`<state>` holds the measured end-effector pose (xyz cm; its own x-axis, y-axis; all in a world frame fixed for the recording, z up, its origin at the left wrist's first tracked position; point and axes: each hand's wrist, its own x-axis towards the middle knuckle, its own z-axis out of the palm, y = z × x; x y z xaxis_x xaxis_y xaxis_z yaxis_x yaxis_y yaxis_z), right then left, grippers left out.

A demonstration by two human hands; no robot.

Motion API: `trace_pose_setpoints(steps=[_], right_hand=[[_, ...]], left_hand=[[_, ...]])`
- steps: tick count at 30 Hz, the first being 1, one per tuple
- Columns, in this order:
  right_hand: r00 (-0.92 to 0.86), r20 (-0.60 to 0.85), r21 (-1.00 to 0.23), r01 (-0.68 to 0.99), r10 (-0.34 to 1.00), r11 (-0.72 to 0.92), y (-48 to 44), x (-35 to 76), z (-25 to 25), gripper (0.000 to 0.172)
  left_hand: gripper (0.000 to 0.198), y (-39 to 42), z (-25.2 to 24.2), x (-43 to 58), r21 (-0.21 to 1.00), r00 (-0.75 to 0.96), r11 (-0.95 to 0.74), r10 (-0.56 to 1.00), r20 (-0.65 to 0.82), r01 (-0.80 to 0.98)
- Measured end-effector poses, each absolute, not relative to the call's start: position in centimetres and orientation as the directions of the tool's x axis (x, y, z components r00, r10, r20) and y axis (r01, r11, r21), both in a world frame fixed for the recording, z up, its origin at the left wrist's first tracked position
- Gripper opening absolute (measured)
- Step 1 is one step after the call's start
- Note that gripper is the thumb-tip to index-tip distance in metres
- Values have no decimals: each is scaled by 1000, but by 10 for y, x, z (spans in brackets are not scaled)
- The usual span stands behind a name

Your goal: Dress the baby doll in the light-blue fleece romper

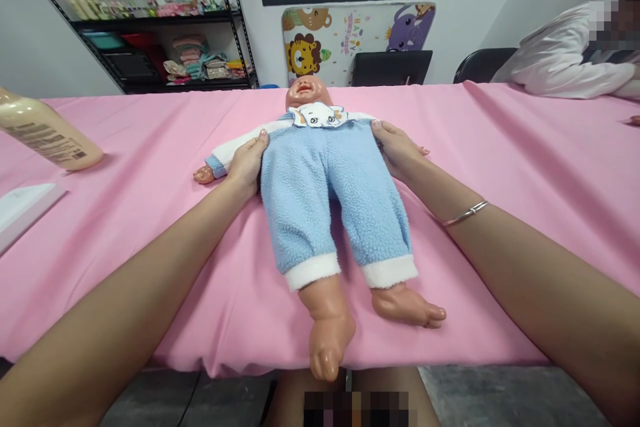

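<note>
A baby doll lies on its back, head at the far side and feet at the near edge. It wears blue fleece trousers with white cuffs, pulled up high on its body. A white top with an animal-face collar shows above the waistband. My left hand grips the waistband at its left side, thumb on top. On the opposite side, my right hand pinches the waistband the same way. The fingers under the fabric are partly hidden on both hands. The doll's right-hand arm is mostly covered by my hand.
A pink cloth covers the table. At left lie a cream bottle and a white box-like object. Behind stand a black shelf rack and a dark monitor. A person in a white sleeve sits at far right.
</note>
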<state>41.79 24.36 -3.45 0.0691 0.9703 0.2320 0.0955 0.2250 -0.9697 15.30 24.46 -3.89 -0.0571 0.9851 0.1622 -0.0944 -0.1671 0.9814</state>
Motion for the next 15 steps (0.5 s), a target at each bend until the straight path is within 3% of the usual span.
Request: trace_pose_setpoints(steps=[5, 8, 11, 13, 15], right_hand=[[104, 271, -935, 265, 957, 236, 247, 422, -33, 27], [61, 256, -894, 396, 965, 212, 249, 423, -38, 31], [48, 284, -846, 483, 958, 227, 252, 421, -45, 33], [31, 309, -803, 544, 951, 243, 254, 421, -50, 35], [-9, 321, -760, 594, 947, 264, 257, 422, -56, 36]], left_hand=[[41, 252, -35, 145, 981, -129, -192, 974, 187, -32], [43, 251, -31, 140, 920, -55, -235, 963, 264, 313], [41, 245, -27, 136, 686, 93, -309, 938, 334, 659], [31, 241, -23, 136, 615, 64, -297, 926, 371, 730], [14, 240, -17, 142, 645, -41, -268, 905, 422, 716]])
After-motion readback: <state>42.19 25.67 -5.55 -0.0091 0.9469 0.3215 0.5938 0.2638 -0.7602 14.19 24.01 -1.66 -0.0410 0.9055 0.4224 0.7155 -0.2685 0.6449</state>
